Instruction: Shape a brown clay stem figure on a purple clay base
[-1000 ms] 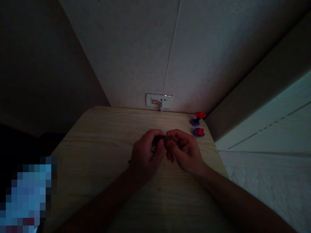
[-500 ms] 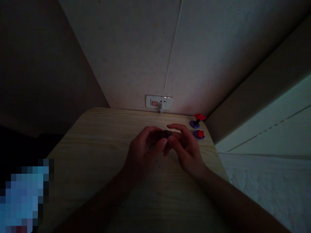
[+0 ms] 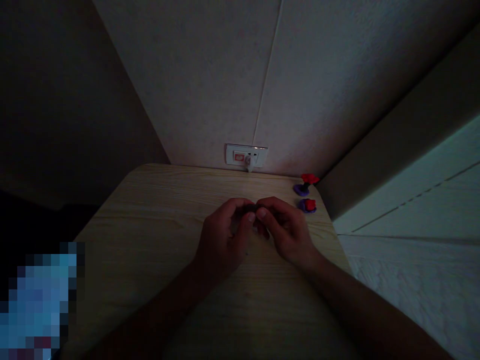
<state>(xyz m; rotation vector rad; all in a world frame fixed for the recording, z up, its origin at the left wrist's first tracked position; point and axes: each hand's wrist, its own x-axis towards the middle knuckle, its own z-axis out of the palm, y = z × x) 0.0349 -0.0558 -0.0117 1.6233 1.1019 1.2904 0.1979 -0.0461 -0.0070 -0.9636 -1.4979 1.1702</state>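
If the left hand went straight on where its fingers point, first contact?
Likely the right hand, whose fingertips look almost against those of the left hand, with a small dark piece held between; depth is unclear in this dim view.

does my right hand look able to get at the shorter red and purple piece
Probably yes: your right hand is close by, and nothing visible stands between it and the shorter red and purple piece. Its fingers are at a small dark piece, though.

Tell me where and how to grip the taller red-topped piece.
Probably pinch its dark stem from the left: it rises narrow between the wider red top and purple base, while the lower red piece sits close on the near side.
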